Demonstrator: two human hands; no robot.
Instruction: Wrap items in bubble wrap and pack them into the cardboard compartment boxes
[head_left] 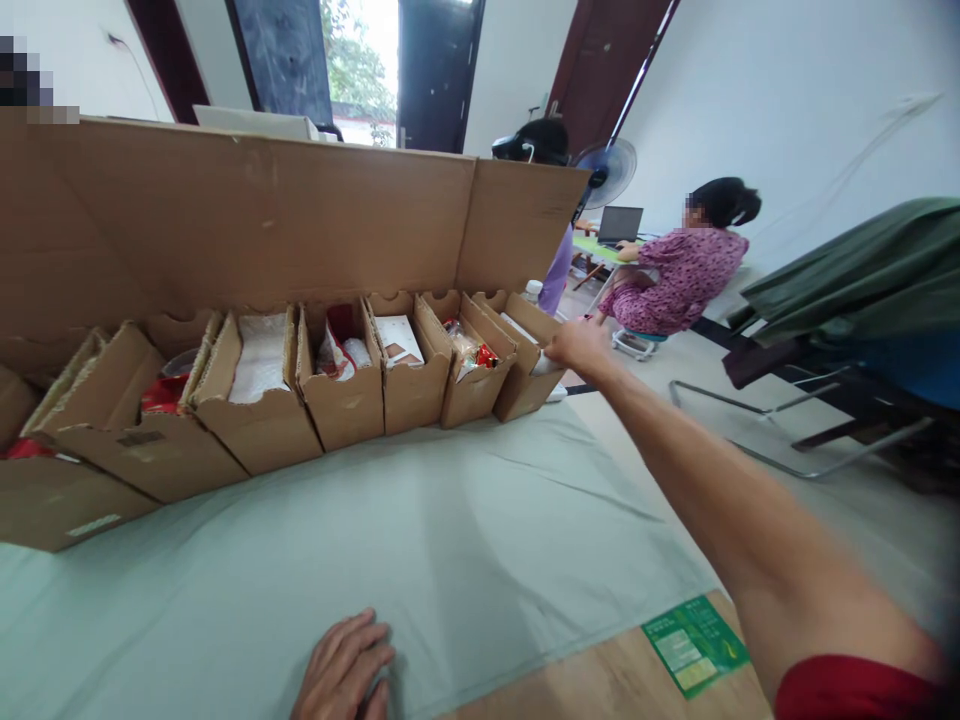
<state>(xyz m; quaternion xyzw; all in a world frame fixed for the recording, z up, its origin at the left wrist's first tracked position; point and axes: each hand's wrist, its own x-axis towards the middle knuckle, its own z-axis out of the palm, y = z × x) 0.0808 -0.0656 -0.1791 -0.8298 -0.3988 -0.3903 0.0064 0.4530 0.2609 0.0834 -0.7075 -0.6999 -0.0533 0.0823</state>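
Observation:
Far out to the right, my right hand (581, 345) is at the top edge of the rightmost open cardboard box (523, 397). Its fingers are bent together at the rim beside something white (540, 364) inside; what they grip is hidden. My left hand (343, 668) lies palm down on the pale green cloth (450, 540) near the front edge, fingers apart and holding nothing. In the neighbouring cardboard box (474, 396) are red and clear wrapped packets (471, 350). A white box (400, 341) stands in the one left of that.
More open cardboard boxes continue leftward, one with a bubble-wrapped item (260, 357). A tall cardboard panel (300, 220) stands behind them. A green printed sheet (696, 645) lies at the table's front. Beyond are a seated person (686, 260), another person, a fan (611, 172) and a chair frame (795, 455).

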